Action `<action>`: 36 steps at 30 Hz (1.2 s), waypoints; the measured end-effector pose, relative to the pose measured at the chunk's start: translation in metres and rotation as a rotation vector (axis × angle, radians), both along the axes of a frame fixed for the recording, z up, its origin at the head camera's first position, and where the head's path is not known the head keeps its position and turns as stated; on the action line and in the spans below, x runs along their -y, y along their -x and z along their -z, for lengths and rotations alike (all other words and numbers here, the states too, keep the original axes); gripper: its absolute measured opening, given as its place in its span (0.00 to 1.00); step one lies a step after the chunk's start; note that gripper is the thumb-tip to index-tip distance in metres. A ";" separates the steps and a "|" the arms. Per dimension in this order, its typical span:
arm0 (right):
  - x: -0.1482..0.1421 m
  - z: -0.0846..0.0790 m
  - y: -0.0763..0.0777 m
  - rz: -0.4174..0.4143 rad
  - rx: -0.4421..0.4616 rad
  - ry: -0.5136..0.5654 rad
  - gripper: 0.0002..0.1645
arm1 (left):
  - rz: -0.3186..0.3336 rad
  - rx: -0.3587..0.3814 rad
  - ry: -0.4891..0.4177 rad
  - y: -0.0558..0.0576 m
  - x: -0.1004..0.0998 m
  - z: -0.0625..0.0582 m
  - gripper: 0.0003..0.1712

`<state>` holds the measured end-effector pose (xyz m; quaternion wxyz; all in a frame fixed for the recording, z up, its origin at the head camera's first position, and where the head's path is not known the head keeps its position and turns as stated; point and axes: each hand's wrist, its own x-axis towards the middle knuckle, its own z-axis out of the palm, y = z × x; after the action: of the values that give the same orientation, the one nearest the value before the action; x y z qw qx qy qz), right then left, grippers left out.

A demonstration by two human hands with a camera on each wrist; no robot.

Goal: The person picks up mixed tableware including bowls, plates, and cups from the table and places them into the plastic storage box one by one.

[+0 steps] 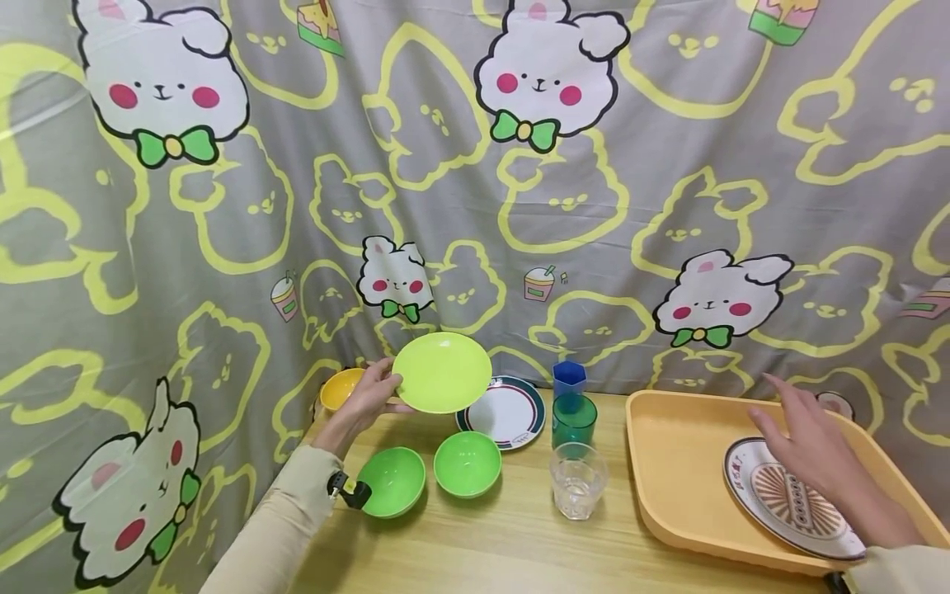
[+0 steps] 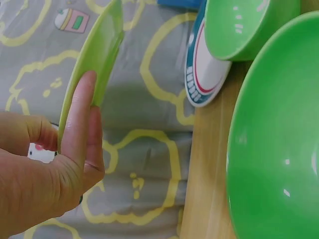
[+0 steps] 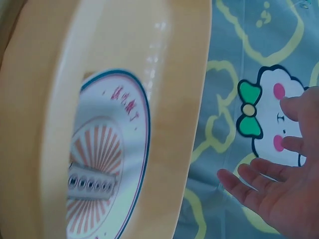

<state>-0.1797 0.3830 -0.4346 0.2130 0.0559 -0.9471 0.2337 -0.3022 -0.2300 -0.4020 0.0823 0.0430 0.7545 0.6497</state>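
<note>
A yellow-green plate is raised above the table's back left, tilted toward the head camera. My left hand pinches its left edge between thumb and fingers; the left wrist view shows the plate nearly edge-on. Over the orange tray hovers my right hand, fingers spread and nothing held. Beneath it in the tray lies a white plate with a red sunburst print. In the right wrist view the right hand is apart from the tray, palm partly visible.
Two green bowls stand in front of a white plate with a dark rim. An orange bowl sits at the back left. A blue cup, a green glass and a clear glass line up left of the tray. A patterned curtain hangs behind.
</note>
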 end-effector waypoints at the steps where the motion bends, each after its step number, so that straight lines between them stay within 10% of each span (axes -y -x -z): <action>1: 0.003 -0.001 0.000 -0.002 0.007 0.005 0.40 | 0.005 -0.003 -0.003 0.000 -0.002 0.000 0.31; 36: 0.079 -0.011 0.017 -0.122 -0.083 0.156 0.42 | 0.114 -0.003 -0.130 -0.013 -0.058 -0.007 0.36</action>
<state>-0.1967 0.3041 -0.4237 0.2413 0.1062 -0.9111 0.3169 -0.2889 -0.1716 -0.3950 0.1150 0.0922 0.7072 0.6915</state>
